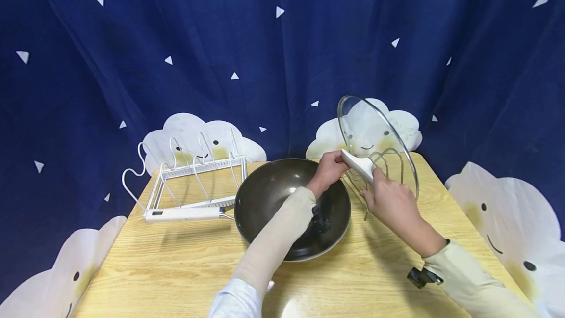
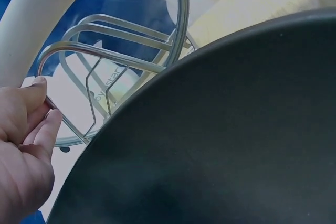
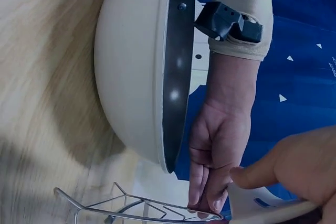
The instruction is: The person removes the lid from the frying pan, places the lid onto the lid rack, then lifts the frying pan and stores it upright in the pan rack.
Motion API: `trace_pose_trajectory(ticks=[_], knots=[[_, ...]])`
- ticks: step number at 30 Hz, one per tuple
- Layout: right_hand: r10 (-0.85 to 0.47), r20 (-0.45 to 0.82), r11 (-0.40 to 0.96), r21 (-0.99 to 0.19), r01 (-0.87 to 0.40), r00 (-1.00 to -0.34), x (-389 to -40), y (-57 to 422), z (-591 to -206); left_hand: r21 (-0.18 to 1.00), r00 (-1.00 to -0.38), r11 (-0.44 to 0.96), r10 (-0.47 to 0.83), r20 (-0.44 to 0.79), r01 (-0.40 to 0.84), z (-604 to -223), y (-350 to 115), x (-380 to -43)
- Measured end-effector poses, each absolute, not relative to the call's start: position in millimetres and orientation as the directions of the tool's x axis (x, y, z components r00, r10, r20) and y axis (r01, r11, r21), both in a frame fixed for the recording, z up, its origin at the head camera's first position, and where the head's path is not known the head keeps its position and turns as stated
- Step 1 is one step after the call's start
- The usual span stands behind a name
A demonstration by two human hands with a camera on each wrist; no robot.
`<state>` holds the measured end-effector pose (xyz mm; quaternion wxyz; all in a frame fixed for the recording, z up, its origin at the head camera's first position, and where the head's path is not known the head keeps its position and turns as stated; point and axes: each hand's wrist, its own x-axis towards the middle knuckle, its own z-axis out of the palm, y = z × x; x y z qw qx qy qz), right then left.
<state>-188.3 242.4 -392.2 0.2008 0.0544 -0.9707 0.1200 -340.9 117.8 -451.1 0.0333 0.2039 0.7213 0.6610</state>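
In the head view my left hand [image 1: 328, 169] reaches across the dark wok [image 1: 271, 190] to a metal wire rack [image 2: 113, 56] beyond its right side. My left thumb and fingers pinch a curved wire of that rack, as the left wrist view shows. My right hand [image 1: 395, 205] grips the white handle [image 1: 359, 165] of a glass lid [image 1: 363, 117]. The lid stands steeply tilted, its metal-rimmed glass overlapping the rack in the head view. In the right wrist view my right thumb [image 3: 257, 172] lies along the handle, close to my left fingertips.
A white wire rack [image 1: 200, 173] stands at the back left of the wooden table [image 1: 185, 269]. The wok's white handle [image 1: 185, 214] points left, across that rack's front. Behind the table hangs a blue curtain [image 1: 256, 38] with white clouds.
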Motion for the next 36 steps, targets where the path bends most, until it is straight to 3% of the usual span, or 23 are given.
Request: trace_pose_trajectory(ticks=[6,13,19,27,36], knots=[[-0.083,0.373,0.968,-0.192,-0.164,-0.924,-184,241,-382,0.986,-0.908,-0.029,0.385,0.162,0.163,-446,108,-342],[-0.158,0.468,0.937,-0.208,-0.282,-0.869,-180,236,-357,0.976,-0.894,0.116,0.432,0.116,0.182,-426,78,-330],[-0.154,0.499,0.912,-0.261,-0.317,-0.853,-181,233,-345,0.935,-0.87,0.243,0.479,0.115,0.258,-408,48,-317],[-0.156,0.439,0.854,-0.39,-0.344,-0.885,-178,222,-342,0.801,-0.853,0.45,0.503,0.137,0.394,-396,-1,-299],[-0.168,0.371,0.805,-0.483,-0.344,-0.913,-179,208,-353,0.639,-0.8,0.525,0.539,0.261,0.562,-396,-61,-273]])
